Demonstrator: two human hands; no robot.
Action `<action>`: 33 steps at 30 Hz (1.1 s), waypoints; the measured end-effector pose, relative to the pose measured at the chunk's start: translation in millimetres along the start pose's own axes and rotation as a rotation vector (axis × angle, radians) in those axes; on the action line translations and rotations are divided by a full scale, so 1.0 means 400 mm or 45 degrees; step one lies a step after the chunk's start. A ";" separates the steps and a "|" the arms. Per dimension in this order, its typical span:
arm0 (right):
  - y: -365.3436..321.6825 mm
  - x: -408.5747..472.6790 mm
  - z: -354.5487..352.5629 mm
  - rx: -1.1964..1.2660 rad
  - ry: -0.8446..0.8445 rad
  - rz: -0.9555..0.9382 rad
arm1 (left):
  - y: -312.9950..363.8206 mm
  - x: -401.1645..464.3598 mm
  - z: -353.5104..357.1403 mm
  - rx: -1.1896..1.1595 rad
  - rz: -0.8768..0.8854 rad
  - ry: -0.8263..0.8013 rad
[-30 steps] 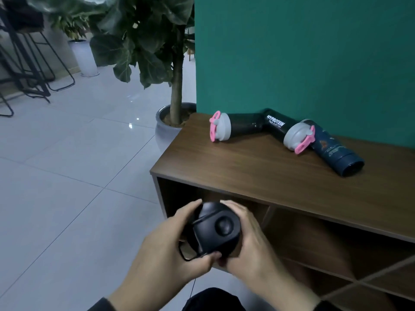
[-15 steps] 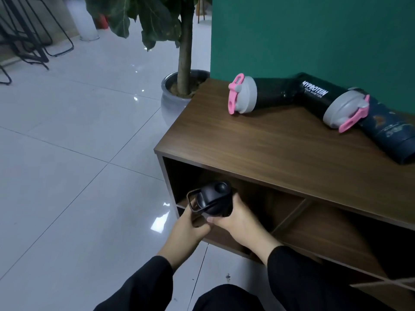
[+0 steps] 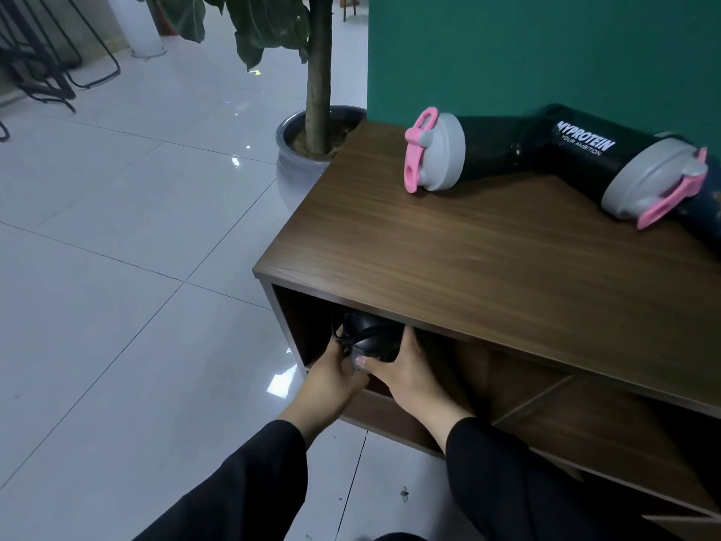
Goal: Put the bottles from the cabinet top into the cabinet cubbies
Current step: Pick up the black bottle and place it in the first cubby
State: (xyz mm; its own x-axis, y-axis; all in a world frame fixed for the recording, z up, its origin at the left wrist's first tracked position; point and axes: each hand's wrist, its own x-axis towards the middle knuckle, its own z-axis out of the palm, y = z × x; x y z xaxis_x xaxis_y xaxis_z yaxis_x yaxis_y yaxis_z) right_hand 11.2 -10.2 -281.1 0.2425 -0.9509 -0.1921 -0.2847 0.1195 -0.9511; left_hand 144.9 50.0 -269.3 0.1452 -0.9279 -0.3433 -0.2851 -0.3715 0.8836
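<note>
Both hands hold a black bottle with a black lid inside the mouth of the leftmost upper cubby of the brown wooden cabinet. My left hand grips its left side and my right hand its right side. The bottle's body is hidden under the cabinet top. Two black bottles lie on their sides on the cabinet top by the green wall: one with a grey lid and pink loop facing left, the other marked MYPROTEIN. A dark blue bottle lies at the right edge.
A potted tree in a grey pot stands just left of the cabinet's far corner. Glossy white floor tiles spread to the left. Black metal chair legs are at the far left. Slanted dividers split the cubbies to the right.
The hands have carried the black bottle forward and down from in front of the cabinet into the leftmost cubby. My view has tilted down and closer to the cabinet.
</note>
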 end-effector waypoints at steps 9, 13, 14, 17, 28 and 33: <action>0.017 -0.017 -0.021 -0.231 -0.073 0.086 | -0.011 -0.009 0.032 0.149 -0.069 0.183; 0.030 -0.110 -0.076 -0.729 -0.149 0.128 | -0.012 -0.086 0.056 0.446 0.001 0.476; 0.034 -0.139 -0.092 -0.776 -0.171 0.055 | -0.012 -0.111 0.062 0.479 0.113 0.518; 0.019 -0.215 -0.129 -0.646 -0.179 -0.294 | 0.016 -0.162 0.064 0.540 0.602 0.640; -0.369 -0.179 -0.400 -0.711 0.335 -0.862 | 0.477 -0.125 -0.018 0.151 0.877 0.639; -0.296 -0.099 -0.461 -1.078 0.172 -0.433 | 0.547 0.025 -0.002 0.013 0.549 0.527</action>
State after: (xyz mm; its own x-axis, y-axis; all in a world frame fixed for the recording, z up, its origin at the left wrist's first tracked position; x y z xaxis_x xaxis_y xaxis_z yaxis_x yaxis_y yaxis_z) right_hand -135.7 -39.3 -116.3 0.3424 -0.9282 0.1459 -0.8143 -0.3706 -0.4466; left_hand 84.6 -40.6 -79.0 0.3711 -0.9067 0.2005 -0.4091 0.0342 0.9118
